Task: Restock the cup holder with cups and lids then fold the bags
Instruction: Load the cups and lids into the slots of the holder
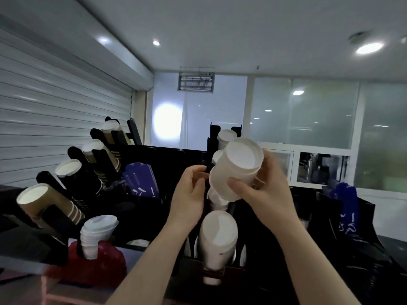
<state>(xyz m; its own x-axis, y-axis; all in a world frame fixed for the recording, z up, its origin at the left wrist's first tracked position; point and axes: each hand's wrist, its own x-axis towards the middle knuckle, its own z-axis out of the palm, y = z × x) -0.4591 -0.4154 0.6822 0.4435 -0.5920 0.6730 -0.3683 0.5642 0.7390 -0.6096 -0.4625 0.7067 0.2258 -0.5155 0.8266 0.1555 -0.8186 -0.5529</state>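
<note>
My right hand point(262, 192) grips a stack of white lids point(236, 170), held tilted above the middle of a black cup holder point(211, 137). My left hand point(190, 192) is beside the stack, fingers curled and touching the holder's black divider at the stack's left edge. Below the hands, another white stack point(217, 241) sits in the holder's front slot. More white lids point(226, 135) fill the slots behind. A second black rack on the left holds brown paper cups point(44, 205), black cups point(74, 175) and more brown cups point(99, 150), all tilted.
A short stack of white lids point(97, 232) stands in a red holder point(103, 258) at the lower left. Blue printed bags point(141, 181) stand behind the left rack, and another blue bag point(348, 205) on the right. A roller shutter closes the left wall.
</note>
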